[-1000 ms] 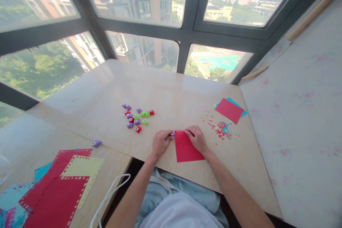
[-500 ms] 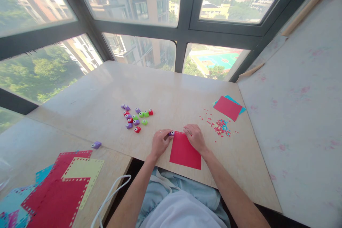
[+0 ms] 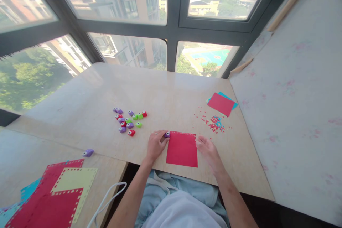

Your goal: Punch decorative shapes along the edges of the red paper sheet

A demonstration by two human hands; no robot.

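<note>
Purple punch [image 3: 167, 134] is pinched in the left hand [image 3: 155, 145] beside the red sheet [image 3: 182, 152]. The right hand [image 3: 209, 150], loosely uncurled, grips nothing.

The left hand [image 3: 157, 145] is hiding part of a purple punch [image 3: 167, 134], the view's bottom edge is cutting off punched red paper [image 3: 60, 208], and confetti [image 3: 215, 125] is looking too small for shapes.

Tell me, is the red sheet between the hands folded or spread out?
Spread out: the red sheet lies flat on the table, its bottom corners in view and no fold showing.
</note>
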